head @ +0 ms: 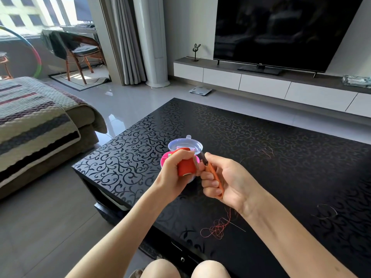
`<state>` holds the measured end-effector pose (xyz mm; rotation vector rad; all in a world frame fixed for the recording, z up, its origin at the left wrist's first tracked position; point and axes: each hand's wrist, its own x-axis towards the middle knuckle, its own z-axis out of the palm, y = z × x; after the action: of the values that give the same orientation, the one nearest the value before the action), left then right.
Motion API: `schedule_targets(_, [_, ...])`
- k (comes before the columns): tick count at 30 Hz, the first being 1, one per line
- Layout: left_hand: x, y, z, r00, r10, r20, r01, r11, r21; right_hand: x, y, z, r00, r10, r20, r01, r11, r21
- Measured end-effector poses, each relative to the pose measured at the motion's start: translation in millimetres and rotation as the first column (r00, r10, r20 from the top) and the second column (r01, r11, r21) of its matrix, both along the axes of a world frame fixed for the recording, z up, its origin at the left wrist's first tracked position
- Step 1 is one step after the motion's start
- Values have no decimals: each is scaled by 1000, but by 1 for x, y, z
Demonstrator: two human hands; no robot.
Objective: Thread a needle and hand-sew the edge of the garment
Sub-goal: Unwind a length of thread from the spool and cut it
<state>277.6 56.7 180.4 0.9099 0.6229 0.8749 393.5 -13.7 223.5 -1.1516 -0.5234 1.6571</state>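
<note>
The worktop [261, 137] was smooth, glossy black, its scrolled pattern catching the light. Under the left fingers [181, 155] the spool [185, 167] looked matt red. Just behind them a clear, shiny plastic lid [185, 144] stood over a pink plastic box [164, 159]. The snips [215, 175] in the right fingers [208, 183] had a smooth orange handle (plastic, by its look). Below the fingers lay loose thread [216, 229], fine and dull red.

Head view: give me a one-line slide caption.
Left hand grips a red thread spool while right hand holds orange snips over the black table.
</note>
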Motion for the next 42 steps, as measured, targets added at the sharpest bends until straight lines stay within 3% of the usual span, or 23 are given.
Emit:
schedule_targets(5, [-5, 7, -12, 993, 87, 81, -76, 989, -128, 22, 0, 8, 992, -127, 18, 125, 987, 101])
schedule_targets(10, [-7, 11, -9, 987, -54, 153, 81, 981, -178, 20, 3, -24, 903, -188, 386, 88, 961, 262])
schedule_targets(15, [-6, 11, 5, 968, -181, 175, 211, 962, -171, 12, 8, -45, 929, 46, 368, -164, 941, 296])
schedule_targets(19, [-12, 19, 5, 957, -246, 152, 272, 945, -184, 15, 9, -48, 894, 45, 446, -191, 938, 288])
schedule_targets(24, [-22, 38, 5, 989, -143, 40, 147, 921, -360, 29, 14, -47, 885, -141, 444, -5, 950, 312])
schedule_targets(27, [-23, 60, 3, 973, -71, -221, -3, 948, -319, 45, 16, -40, 860, -234, 453, 60, 929, 366])
schedule_targets(29, [-17, 81, -2, 842, -10, -539, -41, 996, -82, 54, 18, -35, 832, -264, 487, 62, 918, 392])
schedule_targets(30, [-13, 91, -5, 712, 49, -700, 14, 996, 84, 57, 19, -33, 817, -274, 507, 59, 915, 399])
schedule_targets(32, [0, 111, -11, 393, 214, -894, 280, 898, 338, 61, 22, -31, 794, -288, 536, 58, 913, 404])
schedule_targets(34, [13, 122, -16, 165, 362, -917, 531, 751, 392, 64, 25, -33, 779, -294, 554, 59, 914, 402])
schedule_targets(38, [29, 135, -27, -8, 466, -885, 708, 627, 324, 70, 28, -41, 761, -295, 578, 65, 921, 385])
schedule_targets(42, [34, 139, -36, -55, 462, -885, 746, 608, 271, 74, 29, -48, 755, -292, 587, 71, 927, 369])
